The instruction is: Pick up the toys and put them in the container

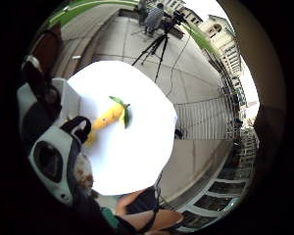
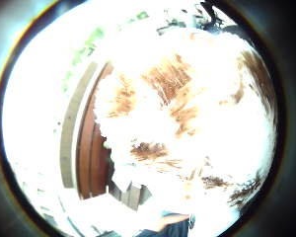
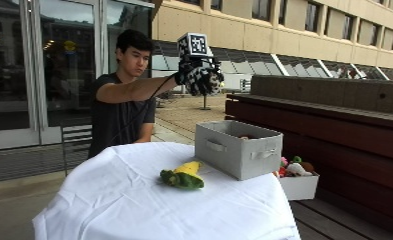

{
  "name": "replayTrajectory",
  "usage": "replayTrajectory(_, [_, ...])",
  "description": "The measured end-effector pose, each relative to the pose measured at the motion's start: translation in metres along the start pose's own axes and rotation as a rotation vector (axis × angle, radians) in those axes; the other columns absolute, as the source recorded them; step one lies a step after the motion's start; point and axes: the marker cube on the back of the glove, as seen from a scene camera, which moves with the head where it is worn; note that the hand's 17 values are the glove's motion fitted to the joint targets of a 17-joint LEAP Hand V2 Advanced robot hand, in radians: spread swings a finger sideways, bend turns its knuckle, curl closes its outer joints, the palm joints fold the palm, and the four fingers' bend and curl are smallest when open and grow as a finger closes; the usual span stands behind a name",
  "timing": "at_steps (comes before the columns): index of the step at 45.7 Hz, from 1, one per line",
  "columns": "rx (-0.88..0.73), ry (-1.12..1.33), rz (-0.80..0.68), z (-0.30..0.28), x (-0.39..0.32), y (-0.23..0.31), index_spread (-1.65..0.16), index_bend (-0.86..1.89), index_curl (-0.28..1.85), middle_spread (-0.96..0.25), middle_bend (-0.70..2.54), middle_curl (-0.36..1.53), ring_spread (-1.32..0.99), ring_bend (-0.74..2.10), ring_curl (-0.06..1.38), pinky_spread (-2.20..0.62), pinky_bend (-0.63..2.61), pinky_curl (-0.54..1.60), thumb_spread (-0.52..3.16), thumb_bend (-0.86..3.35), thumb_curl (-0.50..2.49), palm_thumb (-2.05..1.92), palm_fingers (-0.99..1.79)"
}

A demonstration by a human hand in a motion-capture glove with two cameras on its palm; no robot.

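Note:
In the outside view my gloved right hand (image 3: 191,71) is raised high, above and just behind the near end of the grey fabric container (image 3: 239,148). It grips a furry white plush toy with dark and brown patches (image 3: 206,82). That plush (image 2: 187,108) fills the thumb side palm view, and a bit of its fur (image 1: 83,177) shows beside the palm in the other. A yellow toy with green leaves (image 3: 183,176) lies on the white tablecloth (image 3: 129,200) left of the container; the little finger side palm view shows this yellow toy (image 1: 110,116) far below.
A small white box of more toys (image 3: 297,181) sits on the wooden bench to the right of the table. A metal chair (image 3: 75,137) stands behind the table next to the person. A camera tripod (image 1: 156,45) stands on the pavement beyond.

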Motion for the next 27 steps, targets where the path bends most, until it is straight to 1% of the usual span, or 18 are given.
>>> replayTrajectory(1, [0.025, -0.002, -0.052, 0.004, -0.012, 0.001, -0.4, 0.1, -0.01, -0.41, 0.63, 0.57, -0.39, 1.24, 0.42, -0.44, 1.03, 0.36, 0.88, 0.08, 0.69, 0.62, 0.93])
replayTrajectory(3, [0.04, -0.003, -0.101, 0.011, -0.037, 0.004, -0.4, 0.1, -0.01, -0.41, 0.63, 0.57, -0.39, 1.24, 0.42, -0.44, 1.03, 0.36, 0.88, 0.07, 0.7, 0.63, 0.93])
replayTrajectory(11, [0.012, -0.008, -0.174, 0.034, -0.108, 0.026, -0.4, 0.1, -0.01, -0.43, 0.61, 0.59, -0.39, 1.24, 0.42, -0.43, 1.02, 0.36, 0.91, 0.06, 0.72, 0.63, 0.94])
replayTrajectory(15, [-0.034, -0.006, -0.189, 0.055, -0.125, 0.026, -0.41, 0.1, -0.01, -0.43, 0.6, 0.59, -0.39, 1.23, 0.42, -0.43, 1.02, 0.36, 0.92, 0.04, 0.72, 0.63, 0.94])
replayTrajectory(18, [-0.116, -0.02, -0.209, 0.071, -0.13, 0.024, -0.4, 0.07, -0.02, -0.42, 0.58, 0.6, -0.38, 1.24, 0.42, -0.43, 1.03, 0.36, 0.95, 0.0, 0.72, 0.57, 0.92])
replayTrajectory(19, [-0.15, -0.034, -0.218, 0.074, -0.132, 0.027, -0.4, 0.01, -0.03, -0.39, 0.57, 0.59, -0.37, 1.24, 0.42, -0.42, 1.05, 0.37, 1.04, -0.09, 0.64, 0.42, 0.87])
replayTrajectory(20, [-0.182, -0.051, -0.226, 0.076, -0.134, 0.03, -0.39, 0.0, -0.03, -0.38, 0.56, 0.59, -0.37, 1.25, 0.42, -0.42, 1.06, 0.37, 1.06, -0.08, 0.62, 0.39, 0.83])
replayTrajectory(21, [-0.204, -0.067, -0.232, 0.078, -0.135, 0.032, -0.38, -0.06, -0.04, -0.33, 0.46, 0.56, -0.34, 1.24, 0.42, -0.39, 1.13, 0.4, 1.03, -0.19, 0.57, 0.19, 0.62])
replayTrajectory(22, [-0.214, -0.077, -0.238, 0.078, -0.135, 0.033, -0.38, -0.05, -0.03, -0.31, 0.46, 0.58, -0.33, 1.26, 0.43, -0.38, 1.16, 0.42, 1.04, -0.16, 0.55, 0.15, 0.6])
replayTrajectory(25, [-0.192, -0.065, -0.255, 0.077, -0.13, 0.031, -0.37, -0.04, -0.02, -0.22, 0.34, 0.55, -0.27, 1.21, 0.43, -0.34, 1.31, 0.46, 0.98, -0.18, 0.49, -0.07, 0.3])
replayTrajectory(27, [-0.166, -0.042, -0.268, 0.073, -0.124, 0.03, -0.35, -0.01, -0.02, -0.17, 0.33, 0.54, -0.24, 1.21, 0.42, -0.31, 1.37, 0.46, 0.96, -0.15, 0.46, -0.11, 0.25])
